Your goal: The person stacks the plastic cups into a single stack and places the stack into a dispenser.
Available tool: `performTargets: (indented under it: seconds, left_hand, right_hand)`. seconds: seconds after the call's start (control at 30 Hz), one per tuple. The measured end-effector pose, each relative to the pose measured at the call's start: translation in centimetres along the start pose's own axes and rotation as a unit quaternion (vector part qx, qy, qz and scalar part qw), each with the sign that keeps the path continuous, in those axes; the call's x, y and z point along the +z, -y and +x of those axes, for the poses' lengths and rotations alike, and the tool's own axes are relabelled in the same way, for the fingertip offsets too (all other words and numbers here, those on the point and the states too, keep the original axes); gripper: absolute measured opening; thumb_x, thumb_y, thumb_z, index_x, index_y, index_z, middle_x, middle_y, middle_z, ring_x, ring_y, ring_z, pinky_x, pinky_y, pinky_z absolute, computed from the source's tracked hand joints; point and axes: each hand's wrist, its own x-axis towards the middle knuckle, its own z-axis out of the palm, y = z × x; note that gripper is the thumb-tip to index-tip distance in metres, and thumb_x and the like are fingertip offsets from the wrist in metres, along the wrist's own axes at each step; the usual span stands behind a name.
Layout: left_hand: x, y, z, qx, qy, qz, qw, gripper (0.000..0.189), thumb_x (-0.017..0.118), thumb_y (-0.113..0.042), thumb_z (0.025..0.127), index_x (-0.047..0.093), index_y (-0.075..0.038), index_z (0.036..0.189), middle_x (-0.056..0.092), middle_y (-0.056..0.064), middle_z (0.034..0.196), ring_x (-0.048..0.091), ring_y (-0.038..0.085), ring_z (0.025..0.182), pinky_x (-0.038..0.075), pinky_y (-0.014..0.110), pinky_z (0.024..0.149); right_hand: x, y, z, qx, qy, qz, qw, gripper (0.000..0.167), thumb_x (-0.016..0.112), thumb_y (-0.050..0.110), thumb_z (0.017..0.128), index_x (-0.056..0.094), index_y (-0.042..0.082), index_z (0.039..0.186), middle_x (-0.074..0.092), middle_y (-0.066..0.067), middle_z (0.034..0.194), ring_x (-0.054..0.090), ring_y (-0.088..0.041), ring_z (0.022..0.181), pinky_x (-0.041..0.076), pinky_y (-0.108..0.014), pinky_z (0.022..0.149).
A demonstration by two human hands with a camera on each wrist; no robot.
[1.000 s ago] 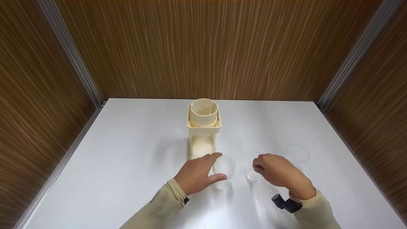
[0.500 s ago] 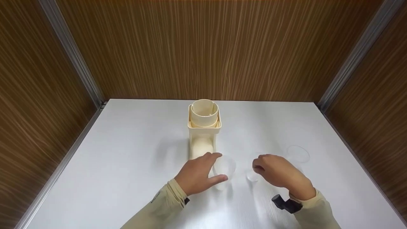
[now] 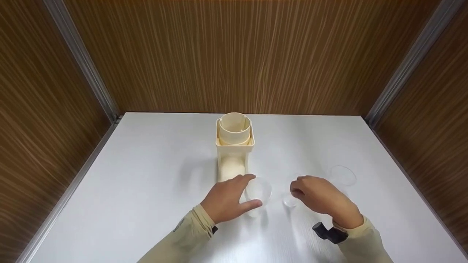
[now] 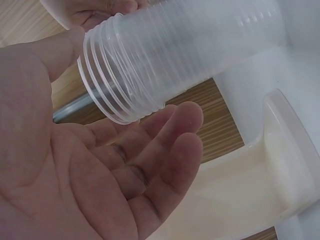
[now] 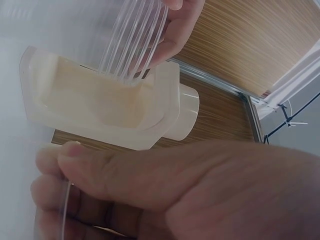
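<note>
1. Midway between the left and right edges of the white surface (image 3: 153,190), well forward of its back edge, stands an upright clear cup stack (image 3: 259,190), rims uppermost.
2. Around that stack curves the left hand (image 3: 227,200); its grip is wide, thumb on one side and fingers on the other, with the thumb touching a rim.
3. Just to the right, on the side toward the right edge, the right hand (image 3: 317,195) has a narrow grip, thumb against fingertips, pinching the thin edge of a single clear cup (image 3: 289,201).
4. Directly behind the left hand, toward the back edge, stands a cream holder (image 3: 234,149) with a round tube at its top; the hand hides its lower end.
5. Nearer the right edge, beyond the right hand, lies a clear round piece (image 3: 355,178), too faint to identify.
6. Along the back edge rises a wood-grain panel (image 3: 234,58).
</note>
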Motion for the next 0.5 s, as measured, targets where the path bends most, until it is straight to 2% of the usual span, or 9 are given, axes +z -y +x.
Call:
performTargets:
  seconds: [0.23, 0.5]
  left_hand:
    - [-0.02, 0.00, -0.18, 0.013, -0.013, 0.005, 0.9998, 0.074, 0.069, -0.061, 0.091, 0.054, -0.013, 0.146, 0.069, 0.003, 0.126, 0.069, 0.019, 0.108, 0.057, 0.041, 0.088]
    - [-0.15, -0.14, -0.11, 0.007, -0.007, 0.000, 1.0000, 0.075, 0.071, -0.059, 0.091, 0.054, -0.011, 0.146, 0.069, 0.003, 0.130, 0.069, 0.017, 0.108, 0.057, 0.039, 0.091]
  right_hand:
    - [-0.14, -0.02, -0.06, -0.005, 0.009, 0.007, 0.9999, 0.028, 0.065, 0.000, 0.095, 0.059, 0.017, 0.074, 0.046, 0.012, 0.072, 0.038, -0.006, 0.066, 0.037, -0.026, 0.062]
    - [-0.07, -0.06, -0.08, -0.006, 0.005, 0.009, 0.9999, 0.029, 0.065, -0.001, 0.095, 0.057, 0.017, 0.073, 0.043, 0.012, 0.071, 0.036, -0.006, 0.066, 0.036, -0.025, 0.062]
